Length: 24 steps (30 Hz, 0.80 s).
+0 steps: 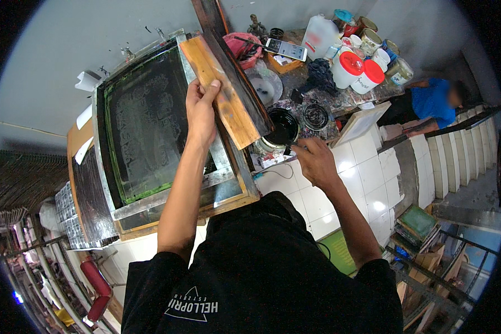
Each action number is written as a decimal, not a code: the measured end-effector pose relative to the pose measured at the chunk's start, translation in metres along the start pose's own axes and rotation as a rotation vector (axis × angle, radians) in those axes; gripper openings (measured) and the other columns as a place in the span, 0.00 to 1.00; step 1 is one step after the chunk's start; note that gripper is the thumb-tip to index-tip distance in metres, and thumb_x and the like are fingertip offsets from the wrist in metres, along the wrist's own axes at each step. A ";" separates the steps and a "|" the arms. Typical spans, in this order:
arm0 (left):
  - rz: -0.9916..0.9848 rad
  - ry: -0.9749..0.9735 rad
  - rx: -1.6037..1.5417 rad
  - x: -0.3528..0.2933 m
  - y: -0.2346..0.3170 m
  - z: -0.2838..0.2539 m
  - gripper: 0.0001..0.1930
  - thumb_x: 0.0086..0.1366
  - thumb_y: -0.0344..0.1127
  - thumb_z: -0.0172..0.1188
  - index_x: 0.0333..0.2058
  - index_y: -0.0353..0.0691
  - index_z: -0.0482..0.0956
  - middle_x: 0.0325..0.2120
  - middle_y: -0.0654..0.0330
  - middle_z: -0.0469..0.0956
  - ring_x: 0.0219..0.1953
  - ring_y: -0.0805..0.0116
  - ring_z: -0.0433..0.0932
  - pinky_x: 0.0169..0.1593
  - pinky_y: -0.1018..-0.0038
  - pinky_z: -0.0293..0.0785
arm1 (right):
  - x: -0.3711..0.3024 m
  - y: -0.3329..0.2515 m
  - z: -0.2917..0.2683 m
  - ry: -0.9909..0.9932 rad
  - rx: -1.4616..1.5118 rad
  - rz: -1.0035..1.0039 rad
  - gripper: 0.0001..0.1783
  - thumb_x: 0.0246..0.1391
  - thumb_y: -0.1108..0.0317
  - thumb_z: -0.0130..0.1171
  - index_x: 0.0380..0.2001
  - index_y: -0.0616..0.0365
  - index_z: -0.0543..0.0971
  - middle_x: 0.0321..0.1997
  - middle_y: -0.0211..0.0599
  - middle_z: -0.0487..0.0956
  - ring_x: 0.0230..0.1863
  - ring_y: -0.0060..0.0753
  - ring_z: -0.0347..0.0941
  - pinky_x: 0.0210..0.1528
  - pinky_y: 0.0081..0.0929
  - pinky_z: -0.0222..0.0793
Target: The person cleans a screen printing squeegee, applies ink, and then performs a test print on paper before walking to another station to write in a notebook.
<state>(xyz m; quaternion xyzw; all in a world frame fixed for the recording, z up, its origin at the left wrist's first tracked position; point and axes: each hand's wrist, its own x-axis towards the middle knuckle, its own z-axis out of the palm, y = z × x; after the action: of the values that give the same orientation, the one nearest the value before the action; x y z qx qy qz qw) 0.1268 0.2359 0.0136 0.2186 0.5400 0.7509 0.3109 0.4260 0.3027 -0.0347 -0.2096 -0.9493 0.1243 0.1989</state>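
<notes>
A long wooden squeegee (236, 114) is gripped in my left hand (202, 108), thumb on its bare wood face. Its right side is coated in black ink. The squeegee slants along the right side of a screen-printing frame (104, 161), whose dark mesh is smeared with black and edged in green. My right hand (317, 162) is closed at the near rim of an open tub of black ink (283, 127), around a dark, thin tool whose kind I cannot make out. Beside that tub lies a round, ink-stained lid or tin (315, 117).
An ink-stained bench (339, 103) holds a phone (286, 49), a pink basin (243, 47), a white jug (320, 37), red-lidded tubs (348, 68) and several cans. A person in blue (435, 103) sits by stairs (456, 150) on the right. White tiles (345, 178) cover the floor.
</notes>
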 end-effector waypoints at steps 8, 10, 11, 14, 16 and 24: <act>-0.021 -0.094 -0.092 -0.018 0.014 0.005 0.19 0.67 0.29 0.59 0.54 0.34 0.66 0.39 0.61 0.77 0.43 0.71 0.78 0.50 0.71 0.74 | 0.001 -0.009 -0.009 0.240 0.690 0.580 0.07 0.56 0.72 0.61 0.37 0.64 0.80 0.31 0.33 0.78 0.33 0.34 0.77 0.33 0.29 0.73; -0.005 -0.140 -0.125 -0.020 0.015 0.003 0.20 0.66 0.28 0.59 0.54 0.34 0.65 0.40 0.60 0.78 0.45 0.70 0.78 0.52 0.70 0.75 | 0.018 -0.026 -0.020 0.295 1.104 0.818 0.09 0.55 0.70 0.64 0.34 0.67 0.79 0.24 0.26 0.74 0.25 0.20 0.72 0.22 0.20 0.66; 0.003 -0.163 -0.141 -0.020 0.015 0.003 0.20 0.66 0.28 0.59 0.55 0.35 0.65 0.41 0.60 0.79 0.45 0.69 0.79 0.52 0.69 0.75 | 0.021 -0.024 -0.016 0.268 1.232 0.868 0.09 0.54 0.71 0.64 0.34 0.67 0.80 0.24 0.27 0.74 0.23 0.20 0.71 0.20 0.20 0.63; 0.020 -0.206 -0.144 -0.024 0.016 0.008 0.20 0.66 0.26 0.58 0.55 0.35 0.63 0.44 0.57 0.80 0.46 0.68 0.79 0.53 0.67 0.75 | 0.028 -0.023 -0.006 0.231 1.648 0.949 0.05 0.52 0.74 0.62 0.33 0.64 0.79 0.23 0.27 0.73 0.20 0.17 0.65 0.17 0.19 0.53; 0.050 -0.192 -0.143 -0.028 0.018 0.008 0.20 0.66 0.26 0.58 0.55 0.36 0.63 0.45 0.57 0.80 0.46 0.68 0.80 0.53 0.67 0.75 | 0.035 -0.031 -0.008 0.304 1.790 0.999 0.04 0.53 0.76 0.60 0.33 0.62 0.78 0.21 0.28 0.72 0.19 0.17 0.65 0.17 0.20 0.53; 0.103 -0.175 -0.105 -0.034 0.023 0.004 0.20 0.67 0.23 0.56 0.54 0.36 0.60 0.45 0.53 0.80 0.46 0.68 0.80 0.50 0.70 0.77 | 0.044 -0.041 -0.014 0.431 1.446 0.885 0.03 0.54 0.74 0.62 0.29 0.61 0.78 0.20 0.28 0.73 0.15 0.16 0.65 0.16 0.17 0.58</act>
<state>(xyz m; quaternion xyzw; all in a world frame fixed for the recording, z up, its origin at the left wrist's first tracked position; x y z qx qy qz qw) 0.1483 0.2095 0.0371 0.2942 0.4590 0.7712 0.3287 0.3815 0.2882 0.0051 -0.4004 -0.4107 0.7194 0.3918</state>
